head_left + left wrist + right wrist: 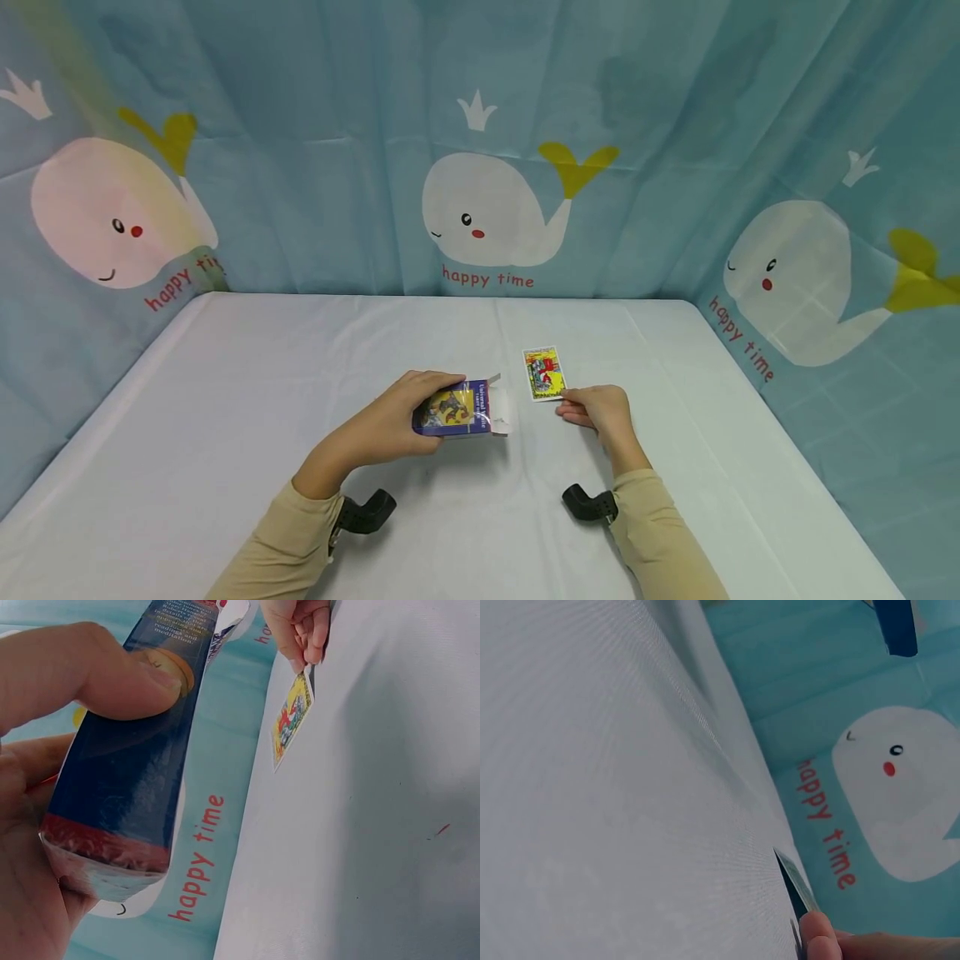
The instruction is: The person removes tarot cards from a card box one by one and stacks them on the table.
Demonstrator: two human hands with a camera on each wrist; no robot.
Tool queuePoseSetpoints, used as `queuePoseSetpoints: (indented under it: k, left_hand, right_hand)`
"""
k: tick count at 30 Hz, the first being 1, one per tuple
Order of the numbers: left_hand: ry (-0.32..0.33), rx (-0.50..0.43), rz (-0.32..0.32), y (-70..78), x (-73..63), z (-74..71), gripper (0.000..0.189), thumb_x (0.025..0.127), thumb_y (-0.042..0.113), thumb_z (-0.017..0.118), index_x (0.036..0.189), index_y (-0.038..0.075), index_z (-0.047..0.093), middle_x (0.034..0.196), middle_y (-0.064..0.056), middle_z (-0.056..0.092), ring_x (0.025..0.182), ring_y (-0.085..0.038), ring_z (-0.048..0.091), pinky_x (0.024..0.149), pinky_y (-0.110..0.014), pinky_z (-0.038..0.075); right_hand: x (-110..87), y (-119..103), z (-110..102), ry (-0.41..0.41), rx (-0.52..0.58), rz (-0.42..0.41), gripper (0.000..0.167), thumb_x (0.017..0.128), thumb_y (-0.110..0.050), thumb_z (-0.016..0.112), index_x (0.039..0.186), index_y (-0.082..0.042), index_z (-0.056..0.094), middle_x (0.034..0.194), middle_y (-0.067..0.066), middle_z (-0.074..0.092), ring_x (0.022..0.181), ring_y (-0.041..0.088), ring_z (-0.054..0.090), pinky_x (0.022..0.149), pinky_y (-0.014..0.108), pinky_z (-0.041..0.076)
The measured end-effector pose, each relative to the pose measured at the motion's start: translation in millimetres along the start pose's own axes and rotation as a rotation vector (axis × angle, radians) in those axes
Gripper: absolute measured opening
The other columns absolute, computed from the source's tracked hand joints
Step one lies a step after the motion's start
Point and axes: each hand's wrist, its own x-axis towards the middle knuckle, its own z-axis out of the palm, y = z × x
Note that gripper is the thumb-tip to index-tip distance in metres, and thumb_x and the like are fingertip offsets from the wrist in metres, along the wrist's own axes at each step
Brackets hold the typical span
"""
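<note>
My left hand [397,417] grips a dark blue tarot card box [455,408] above the table, its thumb pressed along one side in the left wrist view. The box's white end flap [501,408] stands open toward the right. With thumb and fingers, my right hand [603,410] pinches the near corner of a tarot card [544,373], which has a yellow and red picture and a white border. The card is face up, to the right of the box. Only fingertips [819,934] and the card's edge [795,881] show in the right wrist view.
A white cloth [262,392] covers the table. Behind and at both sides hangs a light blue curtain [315,183] printed with whales. Black camera mounts are strapped at the left wrist [367,512] and the right wrist [588,503].
</note>
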Motion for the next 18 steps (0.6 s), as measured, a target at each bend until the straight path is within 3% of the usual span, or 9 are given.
queuePoseSetpoints:
  k: [18]
  left_hand:
    - [0.0, 0.008, 0.004, -0.2, -0.2, 0.5, 0.078, 0.074, 0.01, 0.074, 0.148, 0.015, 0.048, 0.147, -0.006, 0.051, 0.127, -0.025, 0.046, 0.096, -0.042, 0.043]
  right_hand:
    - [2.3, 1.2, 0.4, -0.013, -0.078, -0.039, 0.021, 0.089, -0.001, 0.067, 0.101, 0.016, 0.062, 0.057, 0.002, 0.067, 0.05, 0.007, 0.066, 0.053, 0.02, 0.054]
